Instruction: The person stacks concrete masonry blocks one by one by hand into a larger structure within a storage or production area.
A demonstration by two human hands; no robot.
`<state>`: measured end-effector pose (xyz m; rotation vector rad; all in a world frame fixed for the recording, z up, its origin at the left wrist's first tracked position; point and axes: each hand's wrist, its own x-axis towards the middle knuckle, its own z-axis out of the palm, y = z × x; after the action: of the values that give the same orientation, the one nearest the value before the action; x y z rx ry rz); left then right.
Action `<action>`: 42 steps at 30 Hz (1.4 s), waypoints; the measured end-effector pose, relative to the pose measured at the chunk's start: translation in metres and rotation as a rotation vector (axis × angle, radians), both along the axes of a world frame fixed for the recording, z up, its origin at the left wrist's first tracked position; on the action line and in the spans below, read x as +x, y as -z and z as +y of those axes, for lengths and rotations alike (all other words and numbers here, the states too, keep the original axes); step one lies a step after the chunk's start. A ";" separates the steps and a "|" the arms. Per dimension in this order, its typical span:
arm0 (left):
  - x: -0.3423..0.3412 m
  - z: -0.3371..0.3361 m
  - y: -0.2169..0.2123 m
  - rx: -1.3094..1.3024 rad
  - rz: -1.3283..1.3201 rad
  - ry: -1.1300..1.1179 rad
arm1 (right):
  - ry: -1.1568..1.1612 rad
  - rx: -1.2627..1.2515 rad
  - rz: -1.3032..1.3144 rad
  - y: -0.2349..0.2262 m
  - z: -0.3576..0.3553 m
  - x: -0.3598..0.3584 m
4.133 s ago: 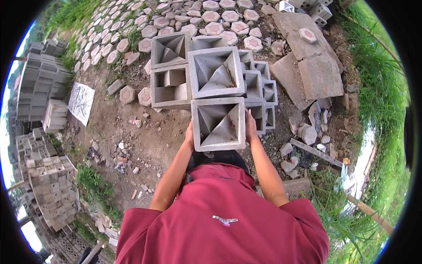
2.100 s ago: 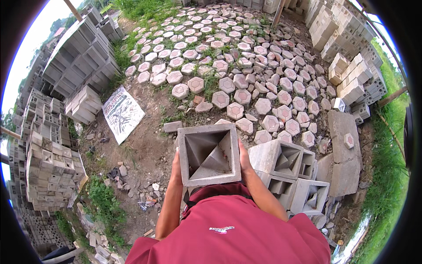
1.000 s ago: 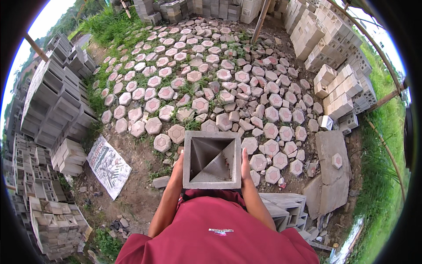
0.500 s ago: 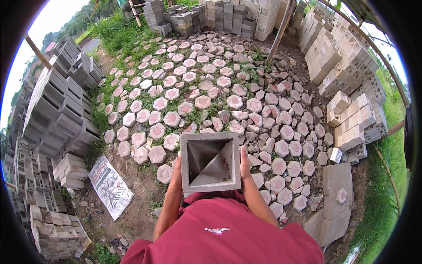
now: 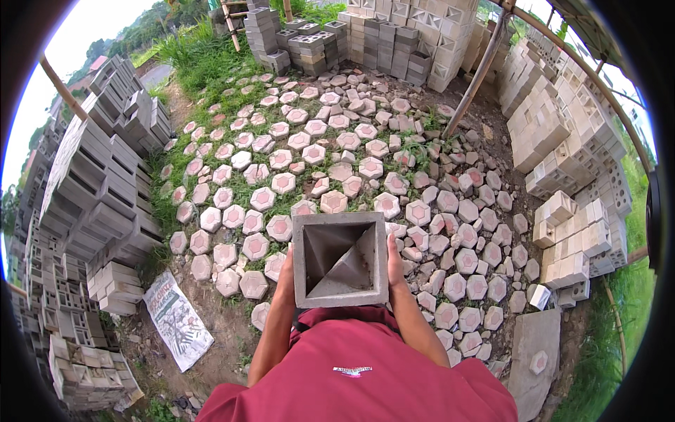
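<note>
A square grey concrete ventilation block [image 5: 340,301] is held close in front of my chest, its open face turned up toward me. Thin slanting walls cross inside its hollow and meet along a diagonal. My left hand [image 5: 284,278] presses against the block's left side, and my right hand [image 5: 395,261] clasps the right side. Most fingers of both hands are hidden behind or beneath it. Below the block my torso shows in a dark red shirt [image 5: 365,390].
Hexagonal paving stones [image 5: 283,183] with reddish centres cover the uneven ground ahead, amid grass and rubble. Stacked concrete blocks stand left [image 5: 91,183], right [image 5: 573,225] and at the back [image 5: 394,49]. A printed white sheet [image 5: 177,322] lies left. A slanting pole [image 5: 478,74] rises right.
My view has shifted, so the paving and stacks sit lower, and the far stacks farther right. Both hands keep their hold on the ventilation block in front of my body.
</note>
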<state>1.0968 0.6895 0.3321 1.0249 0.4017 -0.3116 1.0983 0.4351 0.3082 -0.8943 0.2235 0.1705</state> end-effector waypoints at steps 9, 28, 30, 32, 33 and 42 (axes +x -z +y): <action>0.171 0.007 0.037 -0.222 -0.023 0.059 | 0.130 -0.126 0.050 -0.015 0.015 0.153; 0.517 0.028 -0.013 0.008 0.044 0.350 | -0.161 -0.333 0.145 -0.070 0.015 0.425; 0.554 0.017 -0.003 -0.035 0.046 0.367 | -0.164 -0.301 0.163 -0.047 0.000 0.456; 0.595 0.004 -0.005 -0.053 0.060 0.394 | -0.196 -0.303 0.199 -0.033 -0.016 0.490; 0.616 -0.001 -0.006 -0.059 0.067 0.402 | -0.217 -0.301 0.215 -0.029 -0.021 0.509; 0.825 -0.051 0.005 0.097 0.055 0.529 | -0.260 -0.110 0.216 0.004 -0.075 0.692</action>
<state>1.9213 0.6385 0.3272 1.2120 0.1893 -0.8013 1.7900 0.3600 0.3044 -1.0138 0.3189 0.5016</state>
